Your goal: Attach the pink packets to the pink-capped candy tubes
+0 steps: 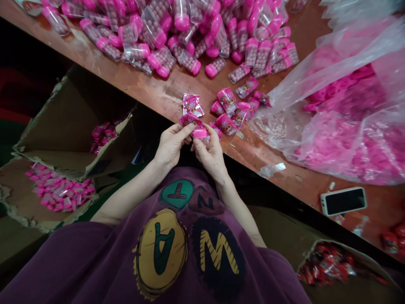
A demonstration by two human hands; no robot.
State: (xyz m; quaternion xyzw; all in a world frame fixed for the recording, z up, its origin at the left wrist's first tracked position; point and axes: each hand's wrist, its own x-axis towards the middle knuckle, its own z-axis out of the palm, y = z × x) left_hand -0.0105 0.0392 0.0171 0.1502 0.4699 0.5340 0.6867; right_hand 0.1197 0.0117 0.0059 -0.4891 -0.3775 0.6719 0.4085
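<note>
At the table's near edge, my left hand (pixel 172 145) pinches a pink printed wrapper (pixel 189 120). My right hand (pixel 210 156) grips a small pink-capped candy container (pixel 200 133), which touches the wrapper. Fingers cover much of the container's clear body. Just beyond lies a flat, shiny pink printed wrapper (pixel 193 104). To the right of my fingers sits a small group of wrapped pink containers (pixel 226 122). A large heap of clear containers with pink caps and pale pink candy balls (pixel 186 61) spreads across the far side of the table.
On the right, a clear plastic bag (pixel 284 126) holds many pink pieces. A phone (pixel 343 201) lies near the table edge. Below left, cardboard boxes (pixel 63 147) contain pink items. Red packages (pixel 329 264) fill a box at lower right.
</note>
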